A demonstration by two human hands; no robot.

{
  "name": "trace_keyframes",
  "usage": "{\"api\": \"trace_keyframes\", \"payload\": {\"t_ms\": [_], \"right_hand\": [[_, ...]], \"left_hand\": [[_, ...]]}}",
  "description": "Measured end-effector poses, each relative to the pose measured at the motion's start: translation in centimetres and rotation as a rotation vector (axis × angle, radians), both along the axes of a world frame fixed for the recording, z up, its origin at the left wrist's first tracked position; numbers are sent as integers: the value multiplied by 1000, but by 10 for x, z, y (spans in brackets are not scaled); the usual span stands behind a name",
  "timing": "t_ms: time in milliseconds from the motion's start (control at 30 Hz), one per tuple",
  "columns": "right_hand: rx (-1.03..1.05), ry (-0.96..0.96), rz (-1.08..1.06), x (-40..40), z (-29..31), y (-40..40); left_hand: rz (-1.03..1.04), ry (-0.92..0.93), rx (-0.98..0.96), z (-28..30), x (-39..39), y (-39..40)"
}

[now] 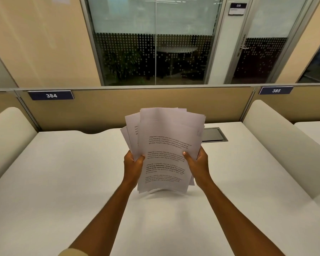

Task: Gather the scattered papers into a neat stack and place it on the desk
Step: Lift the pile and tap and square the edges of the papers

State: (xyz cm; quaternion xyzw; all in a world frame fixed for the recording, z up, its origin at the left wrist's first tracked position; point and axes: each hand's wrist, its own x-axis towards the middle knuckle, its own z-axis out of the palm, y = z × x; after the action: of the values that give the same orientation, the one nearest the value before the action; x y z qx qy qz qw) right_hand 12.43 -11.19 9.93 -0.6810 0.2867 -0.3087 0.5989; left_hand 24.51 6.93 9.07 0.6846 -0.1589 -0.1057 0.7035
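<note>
A bundle of several white printed papers is held upright above the white desk, its sheets fanned and uneven at the top and left. My left hand grips the bundle's left edge, thumb on the front sheet. My right hand grips the right edge, thumb pressed on the printed text. The bottom edges of the sheets hang just above the desk surface; I cannot tell whether they touch it.
A dark cable hatch is set into the desk behind the papers at right. Cream padded dividers stand at the left and right. A tan partition with number plates 384 and 385 closes the back.
</note>
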Motion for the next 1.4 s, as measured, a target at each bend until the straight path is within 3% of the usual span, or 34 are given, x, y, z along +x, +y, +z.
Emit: {"api": "trace_keyframes", "payload": {"t_ms": [200,533,833,1100,1400], "right_hand": [[-51,4,32,8,17,-5],[26,36,21,-10,-9,4],[76,0,35,-14,-2,4],[140,-131,-73,2,28,6],[205,33,-267,15,48,17]], "left_hand": [[22,-19,0,10,3,-4],[19,18,64,-6,-5,-3],[14,33,-2,10,-14,-10],[193,42,0,42,-14,-29],[333,80,85,50,-16,-42]]}}
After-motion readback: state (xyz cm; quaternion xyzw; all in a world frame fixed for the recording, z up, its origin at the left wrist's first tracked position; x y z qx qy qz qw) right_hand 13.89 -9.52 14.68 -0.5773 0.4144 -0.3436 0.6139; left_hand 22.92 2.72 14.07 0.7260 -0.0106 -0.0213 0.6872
